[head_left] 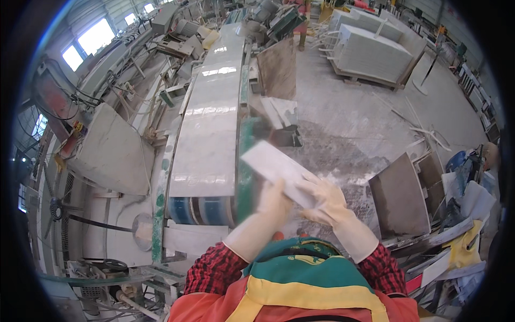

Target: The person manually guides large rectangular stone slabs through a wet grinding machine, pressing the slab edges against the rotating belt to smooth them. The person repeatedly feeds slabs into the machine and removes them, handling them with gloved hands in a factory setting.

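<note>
No word and no number can be read in this view. Some marks which look like printing are on the green cloth (pixel 268 270) at the person's front. One yellow print (pixel 309 260) lies in the upper part of this cloth, above the wide yellow band (pixel 303 290). It is small and seen at a steep angle, so I cannot tell whether it is made of letters or of a drawing. A little higher, near the curved top of the same cloth, there are thin yellow marks (pixel 317 245), and these are also too small to read.
</note>
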Tool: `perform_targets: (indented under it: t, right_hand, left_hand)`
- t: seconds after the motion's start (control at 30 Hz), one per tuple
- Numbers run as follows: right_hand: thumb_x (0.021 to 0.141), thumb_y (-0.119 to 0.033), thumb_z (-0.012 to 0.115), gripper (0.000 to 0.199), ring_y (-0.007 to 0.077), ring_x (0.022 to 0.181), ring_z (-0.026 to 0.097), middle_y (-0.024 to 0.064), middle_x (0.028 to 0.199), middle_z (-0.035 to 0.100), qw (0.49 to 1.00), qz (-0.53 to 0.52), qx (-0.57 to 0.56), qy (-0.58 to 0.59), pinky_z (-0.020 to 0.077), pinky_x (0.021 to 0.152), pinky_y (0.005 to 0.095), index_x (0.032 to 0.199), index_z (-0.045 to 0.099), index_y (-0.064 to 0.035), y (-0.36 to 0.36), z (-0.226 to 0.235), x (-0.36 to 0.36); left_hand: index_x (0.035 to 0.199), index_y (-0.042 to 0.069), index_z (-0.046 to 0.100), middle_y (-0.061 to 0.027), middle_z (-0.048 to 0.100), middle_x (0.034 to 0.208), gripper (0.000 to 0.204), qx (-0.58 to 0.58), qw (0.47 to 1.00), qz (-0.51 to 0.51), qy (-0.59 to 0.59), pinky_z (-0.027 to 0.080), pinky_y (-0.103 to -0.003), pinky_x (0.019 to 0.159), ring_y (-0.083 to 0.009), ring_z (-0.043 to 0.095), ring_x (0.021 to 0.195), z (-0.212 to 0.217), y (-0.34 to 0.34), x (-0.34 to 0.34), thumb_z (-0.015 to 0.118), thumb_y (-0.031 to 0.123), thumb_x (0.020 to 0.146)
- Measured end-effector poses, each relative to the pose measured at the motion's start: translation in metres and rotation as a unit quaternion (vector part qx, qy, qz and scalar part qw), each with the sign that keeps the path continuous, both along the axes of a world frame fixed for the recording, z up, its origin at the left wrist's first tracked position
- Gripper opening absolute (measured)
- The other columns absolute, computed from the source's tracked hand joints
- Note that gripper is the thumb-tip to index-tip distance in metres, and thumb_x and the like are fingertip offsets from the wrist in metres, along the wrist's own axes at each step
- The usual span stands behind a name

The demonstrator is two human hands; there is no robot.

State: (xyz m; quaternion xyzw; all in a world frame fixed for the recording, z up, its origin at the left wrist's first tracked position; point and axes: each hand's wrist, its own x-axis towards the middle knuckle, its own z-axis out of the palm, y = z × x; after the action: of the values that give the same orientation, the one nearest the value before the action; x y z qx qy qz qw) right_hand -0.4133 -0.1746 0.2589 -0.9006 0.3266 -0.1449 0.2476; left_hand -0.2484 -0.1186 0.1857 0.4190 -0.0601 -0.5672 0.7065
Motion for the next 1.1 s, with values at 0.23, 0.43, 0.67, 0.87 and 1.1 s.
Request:
perform_targets:
  t: [0.23, 0.43, 0.67, 0.87, 1.1]
  right_hand:
    - [0.079, -0.029, 0.076, 0.056, 0.0387, 0.128, 0.054, 0.0222, 0.134, 0.059, 0.995, 0.049, -0.026, -0.078, 0.0415, 0.11, 0.0453, 0.126, 0.061, -0.0022, -0.003, 0.007, -0.009]
    - [0.086, -0.023, 0.073, 0.05, 0.0308, 0.13, 0.055, 0.0182, 0.133, 0.063, 0.947, -0.243, 0.177, -0.111, 0.0396, 0.111, 0.0386, 0.131, 0.063, -0.0041, 0.01, -0.1, -0.122]
    - [0.09, -0.02, 0.071, 0.048, 0.0261, 0.127, 0.057, 0.0156, 0.133, 0.064, 0.89, -0.39, 0.227, -0.063, 0.0404, 0.109, 0.0353, 0.133, 0.062, -0.0028, 0.039, -0.152, -0.197]
    - [0.09, -0.02, 0.072, 0.048, 0.0232, 0.121, 0.06, 0.0151, 0.129, 0.066, 0.89, -0.392, 0.218, -0.079, 0.0433, 0.106, 0.0337, 0.132, 0.062, 0.0006, 0.046, -0.174, -0.215]
    - [0.089, -0.021, 0.071, 0.046, 0.0274, 0.124, 0.059, 0.0164, 0.13, 0.066, 0.886, -0.404, 0.223, -0.053, 0.0419, 0.108, 0.0363, 0.131, 0.064, -0.0035, 0.051, -0.164, -0.193]
  left_hand:
    - [0.138, 0.006, 0.05, -0.0107, 0.057, 0.138, 0.036, 0.097, 0.971, 0.198, 0.089, 0.043, -0.047, 0.111, -0.0284, 0.056, 0.126, -0.064, 0.058, 0.136, 0.046, 0.024, 0.107]
    - [0.14, 0.002, 0.049, -0.0129, 0.056, 0.141, 0.052, 0.288, 0.912, 0.279, -0.082, 0.046, -0.048, 0.107, -0.0305, 0.057, 0.125, -0.118, 0.135, 0.215, 0.051, 0.037, 0.101]
    - [0.144, 0.001, 0.048, -0.0111, 0.052, 0.147, 0.065, 0.373, 0.866, 0.333, 0.004, 0.043, -0.047, 0.109, -0.0299, 0.055, 0.129, -0.151, 0.157, 0.231, 0.044, 0.05, 0.101]
    - [0.131, 0.014, 0.059, -0.0001, 0.061, 0.136, 0.054, 0.363, 0.868, 0.331, 0.077, 0.047, -0.041, 0.091, -0.023, 0.058, 0.12, -0.163, 0.149, 0.238, 0.046, 0.055, 0.098]
    - [0.137, 0.011, 0.055, -0.0037, 0.056, 0.143, 0.059, 0.341, 0.871, 0.34, 0.096, 0.041, -0.045, 0.105, -0.026, 0.053, 0.128, -0.142, 0.129, 0.221, 0.048, 0.054, 0.097]
